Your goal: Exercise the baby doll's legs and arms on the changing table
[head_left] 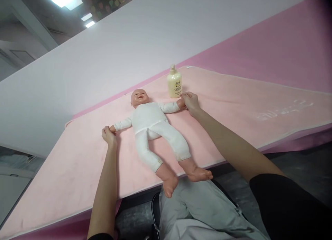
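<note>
On its back in the middle lies a baby doll [149, 117] with a white cloth body, its head toward the wall and its bare feet over the table's near edge. The doll's arms are stretched out to both sides. My left hand [109, 135] is closed around the doll's hand on the left of the view. On the other side, my right hand [191, 102] grips the doll's other hand, with fingers bent round it. Just behind my right hand stands a pale yellow pump bottle [174, 83], upright.
A pink towel [77, 167] covers the tabletop, with pale lettering at the right. Behind it rises a white partition [116, 57] with a pink band along its lower right. My legs in grey trousers [197, 205] are under the near edge.
</note>
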`<state>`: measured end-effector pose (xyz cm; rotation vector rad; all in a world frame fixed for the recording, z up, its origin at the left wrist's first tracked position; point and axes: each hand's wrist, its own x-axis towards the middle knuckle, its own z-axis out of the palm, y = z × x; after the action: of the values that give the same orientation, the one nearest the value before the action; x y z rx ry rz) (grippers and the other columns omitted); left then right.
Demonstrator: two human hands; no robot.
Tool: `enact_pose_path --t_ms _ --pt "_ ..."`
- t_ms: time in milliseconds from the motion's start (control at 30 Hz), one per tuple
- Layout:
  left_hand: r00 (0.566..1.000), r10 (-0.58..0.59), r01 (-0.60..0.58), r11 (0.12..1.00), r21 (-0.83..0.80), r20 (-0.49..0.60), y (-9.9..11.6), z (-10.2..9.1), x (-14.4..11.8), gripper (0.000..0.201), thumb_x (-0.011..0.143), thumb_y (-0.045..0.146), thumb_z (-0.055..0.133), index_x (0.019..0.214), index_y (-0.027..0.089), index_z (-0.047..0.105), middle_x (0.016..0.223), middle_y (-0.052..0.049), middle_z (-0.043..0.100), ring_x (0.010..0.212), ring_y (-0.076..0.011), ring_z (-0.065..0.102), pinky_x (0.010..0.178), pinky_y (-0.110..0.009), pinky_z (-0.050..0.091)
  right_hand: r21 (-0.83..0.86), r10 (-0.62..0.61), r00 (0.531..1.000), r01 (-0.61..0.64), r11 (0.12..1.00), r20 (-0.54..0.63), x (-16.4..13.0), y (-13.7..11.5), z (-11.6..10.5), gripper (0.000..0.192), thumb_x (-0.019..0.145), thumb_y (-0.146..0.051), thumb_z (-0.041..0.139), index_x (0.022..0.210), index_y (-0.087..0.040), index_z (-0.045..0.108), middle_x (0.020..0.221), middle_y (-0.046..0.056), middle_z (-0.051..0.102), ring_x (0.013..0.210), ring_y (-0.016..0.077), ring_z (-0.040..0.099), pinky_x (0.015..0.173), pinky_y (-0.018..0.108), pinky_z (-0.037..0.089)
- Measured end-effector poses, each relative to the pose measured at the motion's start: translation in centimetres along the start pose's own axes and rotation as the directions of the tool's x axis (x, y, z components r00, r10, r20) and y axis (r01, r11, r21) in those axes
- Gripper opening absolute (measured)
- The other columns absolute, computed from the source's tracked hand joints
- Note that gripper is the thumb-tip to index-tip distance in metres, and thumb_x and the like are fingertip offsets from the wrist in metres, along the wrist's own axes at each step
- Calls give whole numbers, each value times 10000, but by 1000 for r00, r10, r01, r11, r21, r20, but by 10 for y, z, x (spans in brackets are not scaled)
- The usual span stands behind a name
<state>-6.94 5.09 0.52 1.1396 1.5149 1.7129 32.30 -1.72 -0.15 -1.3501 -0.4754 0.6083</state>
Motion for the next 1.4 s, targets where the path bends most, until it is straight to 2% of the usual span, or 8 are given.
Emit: enact_pose_path --t_ms 100,367,567,833,967,1167,1300,1400 --pt "1000 12 -12 1000 -6 -6 0 0 0 213 868 354 406 905 169 505 751 24 539 439 -60 457 445 -217 385 11 1 1000 -1 1000 3 0 0 0 61 755 -221 562 727 -182 599 608 -37 486 541 86 425 440 179 313" --pt "1000 3 -3 1000 -22 1 1 1 0 254 852 421 503 930 179 490 750 24 554 437 -70 486 431 -213 382 35 44 999 -45 998 22 6 3 -1 397 871 -531 481 794 -173 634 617 -14 504 452 78 370 409 207 279" --pt "1000 -8 8 1000 -9 15 0 1 1 226 822 352 545 945 170 491 750 18 563 442 -73 495 436 -216 385 -11 27 998 -26 1000 65 1 2 -2 119 743 -278 647 783 -179 595 598 -37 478 472 74 375 409 193 277" --pt "1000 -19 19 1000 -5 -11 0 3 1 203 868 300 406 957 163 526 769 10 546 458 -74 479 459 -230 403 -59 11 999 -8 998 45 -2 -1 -1 69 772 -229 543 715 -202 516 626 -33 472 532 100 415 438 215 311" --pt "997 54 -51 996 70 -49 -2 0 3 298 877 323 389 1014 162 599 940 -55 600 669 -126 584 521 -243 447 -170 -38 999 36 985 -12 0 3 -1 66 792 -227 507 730 -206 504 699 0 531 654 142 486 589 263 413" --pt "981 181 -154 946 285 -69 -14 -15 17 279 833 248 470 1022 176 661 1002 -63 683 994 -179 623 886 -313 478 -572 -284 957 202 795 -57 8 14 -4 192 797 -135 424 889 -175 588 1015 113 601 941 222 522 890 360 398" --pt "982 186 -166 913 372 -18 -17 -24 18 302 779 132 455 984 167 674 1034 -74 696 997 -191 631 912 -326 464 -705 -307 951 236 669 27 12 18 -10 245 817 -152 400 886 -141 635 1097 177 573 1073 282 466 959 420 344" --pt "987 155 -161 876 456 50 -12 -25 13 288 813 148 449 982 166 681 1048 -91 701 1013 -219 627 927 -364 451 -734 -308 951 217 644 12 11 21 -21 276 835 -209 406 917 -131 658 1088 189 579 1076 297 467 950 433 346"
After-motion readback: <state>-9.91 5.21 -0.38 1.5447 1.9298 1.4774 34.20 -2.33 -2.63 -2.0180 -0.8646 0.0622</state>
